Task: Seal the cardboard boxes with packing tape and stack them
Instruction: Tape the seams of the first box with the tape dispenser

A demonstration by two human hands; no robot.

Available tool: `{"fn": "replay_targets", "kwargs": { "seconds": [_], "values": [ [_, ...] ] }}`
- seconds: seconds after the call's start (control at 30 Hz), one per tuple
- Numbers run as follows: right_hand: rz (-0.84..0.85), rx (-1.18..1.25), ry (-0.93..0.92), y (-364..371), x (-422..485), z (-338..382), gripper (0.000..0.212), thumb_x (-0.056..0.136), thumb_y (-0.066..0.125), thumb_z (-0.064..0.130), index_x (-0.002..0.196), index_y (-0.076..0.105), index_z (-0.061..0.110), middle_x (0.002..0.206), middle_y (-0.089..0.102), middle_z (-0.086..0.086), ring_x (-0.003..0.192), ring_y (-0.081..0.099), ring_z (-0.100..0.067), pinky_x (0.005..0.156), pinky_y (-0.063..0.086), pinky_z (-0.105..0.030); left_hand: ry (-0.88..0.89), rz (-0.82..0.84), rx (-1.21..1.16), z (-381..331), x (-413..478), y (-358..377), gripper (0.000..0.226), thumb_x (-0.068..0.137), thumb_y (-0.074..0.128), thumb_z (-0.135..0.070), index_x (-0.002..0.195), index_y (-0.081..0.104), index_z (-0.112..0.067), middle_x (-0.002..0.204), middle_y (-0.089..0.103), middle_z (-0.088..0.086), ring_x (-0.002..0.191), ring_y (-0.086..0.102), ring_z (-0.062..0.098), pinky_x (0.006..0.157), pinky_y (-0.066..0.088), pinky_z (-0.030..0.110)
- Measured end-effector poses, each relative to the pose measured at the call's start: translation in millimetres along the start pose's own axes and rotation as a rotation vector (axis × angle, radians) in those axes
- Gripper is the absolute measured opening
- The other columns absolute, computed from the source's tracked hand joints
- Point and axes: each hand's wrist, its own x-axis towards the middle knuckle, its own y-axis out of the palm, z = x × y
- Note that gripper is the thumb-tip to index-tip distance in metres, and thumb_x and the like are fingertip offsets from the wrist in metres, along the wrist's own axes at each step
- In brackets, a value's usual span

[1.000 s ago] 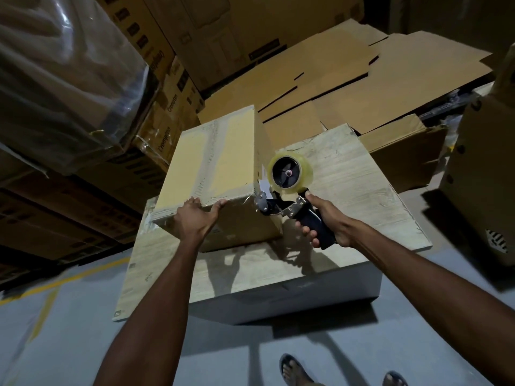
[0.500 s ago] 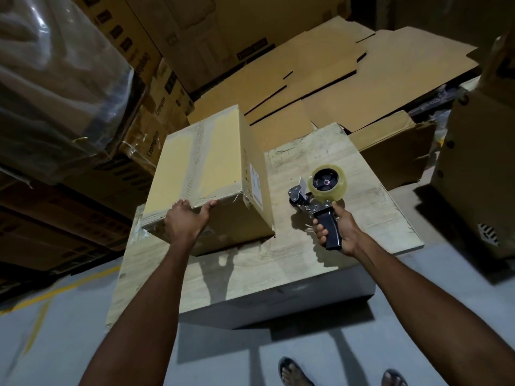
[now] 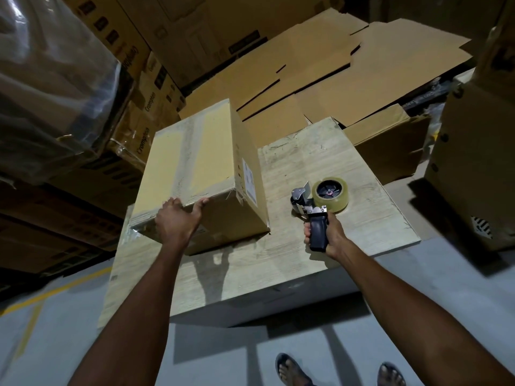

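One wooden table (image 3: 292,274) as work surface, probably chosen to keep both items within arm's reach. Behind it, flattened cardboard sheets (image 3: 376,65), likely stock for later boxes.

On the left part of the table: cardboard box (image 3: 206,151), closed, with a strip of tape (image 3: 185,160) down the top seam and over the near edge (sealing on this face judged complete). Steadied by left hand (image 3: 177,221), palm against the near face, fingertips hooked over the top edge, apparently to hold or shift the box for stacking.

Right of the box and apart from it: tape dispenser (image 3: 320,207), on or just above the table; contact not resolvable. Gripped at the handle by right hand (image 3: 331,238), fingers wrapped fully round, roll (image 3: 330,195) pointing away, probably parked between seams.

Hidden: box underside and far face, hence bottom seam unverifiable. Unreadable: white label (image 3: 249,179) on the right face. Cut off at the lower edge: sandalled feet (image 3: 292,370).
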Motion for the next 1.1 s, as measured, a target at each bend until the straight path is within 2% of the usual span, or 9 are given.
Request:
{"fn": "replay_targets", "kwargs": {
  "seconds": [0.1,0.17,0.23,0.37,0.47,0.63,0.83,1.0,1.1],
  "values": [
    [-0.191,-0.176,-0.086,-2.6,5.8,-4.0,0.091,0.098,0.024,0.079,0.09,0.065,-0.001,0.068,0.063,-0.017,0.056,0.06,-0.028,0.055,0.053,-0.037,0.003,0.001,-0.009,1.2,0.7,-0.4,0.096,0.09,0.036,-0.083,0.125,0.066,0.002,0.125,0.066,0.021,0.113,0.061,0.043,0.091,0.05,0.048],
    [-0.397,-0.473,-0.177,-0.8,-0.2,-6.4,0.102,0.092,0.026,0.086,0.112,0.069,-0.005,0.098,0.071,-0.021,0.084,0.07,-0.037,0.075,0.056,-0.045,0.009,-0.006,-0.02,2.9,1.5,-0.9,0.096,0.09,0.035,-0.083,0.123,0.066,0.002,0.124,0.066,0.022,0.113,0.061,0.042,0.091,0.05,0.047],
    [-0.622,-0.781,-0.312,3.7,-14.3,-7.8,0.082,0.105,0.027,0.066,0.12,0.066,-0.005,0.119,0.066,-0.024,0.11,0.063,-0.043,0.082,0.045,-0.041,0.02,0.0,-0.015,4.2,2.5,1.3,0.099,0.089,0.032,-0.084,0.122,0.067,0.003,0.122,0.066,0.022,0.111,0.062,0.041,0.09,0.051,0.046],
    [-0.821,-1.003,-0.733,18.2,-37.9,-21.3,0.041,0.107,0.04,0.038,0.115,0.063,0.004,0.121,0.063,-0.024,0.112,0.057,-0.042,0.092,0.044,-0.048,0.036,0.014,-0.019,11.8,5.6,8.9,0.107,0.086,0.021,-0.089,0.117,0.068,0.002,0.118,0.067,0.021,0.106,0.063,0.038,0.089,0.054,0.045],
    [-0.671,-1.022,-1.005,40.3,-46.0,-32.2,0.027,0.105,0.045,0.033,0.11,0.06,0.012,0.113,0.061,-0.012,0.106,0.055,-0.032,0.092,0.044,-0.048,0.056,0.01,-0.051,16.8,6.5,14.9,0.11,0.085,0.02,-0.091,0.121,0.066,0.002,0.123,0.066,0.021,0.113,0.061,0.038,0.095,0.052,0.047],
    [-0.263,-1.11,-1.293,89.5,-55.4,-44.8,0.034,0.103,0.046,0.03,0.121,0.067,0.011,0.115,0.069,-0.005,0.107,0.061,-0.022,0.088,0.048,-0.035,0.129,0.012,-0.099,30.8,8.4,23.4,0.11,0.084,0.016,-0.089,0.135,0.058,0.0,0.14,0.058,0.021,0.131,0.052,0.037,0.108,0.043,0.049],
    [-0.1,-1.291,-1.332,120.0,-48.4,-64.3,0.047,0.103,0.047,0.024,0.147,0.056,0.008,0.144,0.061,-0.012,0.133,0.056,-0.026,0.11,0.043,-0.035,0.277,-0.035,-0.246,49.8,3.7,40.2,0.079,0.101,0.039,-0.064,0.152,0.042,-0.003,0.159,0.04,0.018,0.152,0.029,0.032,0.124,0.012,0.049],
    [-0.103,-1.201,-1.314,138.6,-35.2,-66.1,0.05,0.109,0.041,0.031,0.156,0.043,0.015,0.154,0.052,-0.005,0.142,0.048,-0.019,0.115,0.042,-0.037,0.478,-0.243,-0.495,50.5,14.7,37.3,0.05,0.104,0.042,-0.039,0.134,0.065,-0.006,0.141,0.061,0.013,0.139,0.051,0.029,0.124,0.022,0.044],
    [-0.095,-1.162,-1.309,146.9,-24.4,-60.0,0.052,0.111,0.037,0.033,0.161,0.032,0.018,0.158,0.043,0.003,0.146,0.041,-0.012,0.119,0.038,-0.036,0.632,-0.166,-0.564,41.3,32.2,28.9,0.044,0.108,0.049,-0.032,0.144,0.056,-0.009,0.153,0.05,0.007,0.148,0.039,0.021,0.126,0.018,0.035]
  ]
}}
